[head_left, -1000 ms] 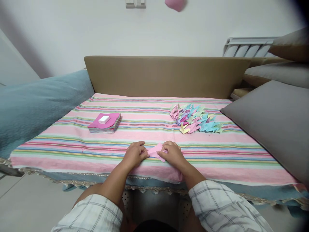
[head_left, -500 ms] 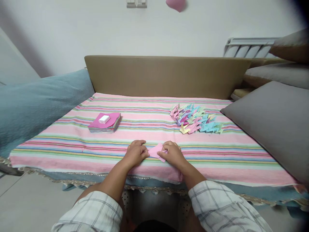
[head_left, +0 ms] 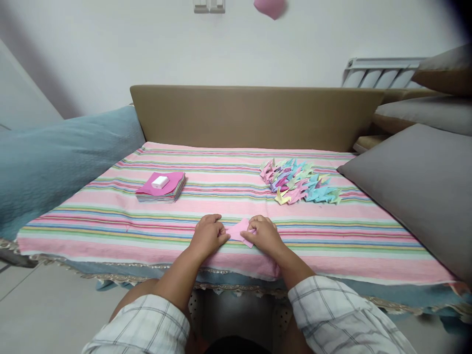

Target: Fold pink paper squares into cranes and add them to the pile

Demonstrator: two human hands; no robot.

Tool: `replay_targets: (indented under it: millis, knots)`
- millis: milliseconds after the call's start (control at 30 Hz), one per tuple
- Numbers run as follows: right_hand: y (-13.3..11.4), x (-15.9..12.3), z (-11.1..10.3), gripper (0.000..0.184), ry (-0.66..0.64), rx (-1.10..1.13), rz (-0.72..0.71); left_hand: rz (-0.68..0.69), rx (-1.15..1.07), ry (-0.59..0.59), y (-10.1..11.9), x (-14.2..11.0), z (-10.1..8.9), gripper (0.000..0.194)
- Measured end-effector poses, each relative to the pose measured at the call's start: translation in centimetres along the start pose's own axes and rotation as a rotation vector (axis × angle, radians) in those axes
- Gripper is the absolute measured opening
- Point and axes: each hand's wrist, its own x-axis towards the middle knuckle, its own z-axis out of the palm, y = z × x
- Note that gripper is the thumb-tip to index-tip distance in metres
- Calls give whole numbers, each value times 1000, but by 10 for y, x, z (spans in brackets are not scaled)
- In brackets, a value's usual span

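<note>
A small pink folded paper (head_left: 240,229) lies on the striped cloth (head_left: 228,206) near its front edge. My left hand (head_left: 206,236) pinches its left side with curled fingers. My right hand (head_left: 263,234) presses and pinches its right side, fingers curled over it. Part of the paper is hidden under my fingers. Both wrists rest on the cloth.
A stack of coloured paper sheets (head_left: 161,188) with a small white block (head_left: 160,182) on top lies at the left. A pile of several folded paper cranes (head_left: 297,181) lies at the back right. Grey cushions (head_left: 416,182) stand on the right, a blue blanket (head_left: 55,157) on the left.
My left hand has edged slightly right toward the paper. The paper and my right hand stay where they were.
</note>
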Motion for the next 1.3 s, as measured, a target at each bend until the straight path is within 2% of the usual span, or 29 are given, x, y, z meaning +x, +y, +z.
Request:
replay_targets:
  millis: [167,333,633,900,1100,1167,1233,1267,1300]
  knots:
    - [1,0,1,20,2,-6,-3,-8,-37,20,-1,-1,1,14]
    - [0,-1,0,20,-5,-5,0,-76,-126,7,-8,-4,-3,11]
    - [-2,-2,-2,19,-11,-15,7,-119,-93,10,-8,-6,-3,12]
    - [-1,-1,-1,19,-13,-10,3,-52,-130,39,-11,-6,-4,6]
    - [0,-1,0,18,-11,0,-2,-30,-162,28,-17,-5,-8,15]
    - [0,-1,0,17,-12,-1,-1,-62,-151,112,-14,-7,-10,22]
    - [0,-1,-1,17,-14,-5,1,-73,-106,273,-3,-14,-9,28]
    - [0,-1,-1,18,-13,-8,2,-16,-76,327,4,-18,-7,29]
    - [-1,-1,-1,18,-12,-11,0,90,-53,330,12,-23,-5,30]
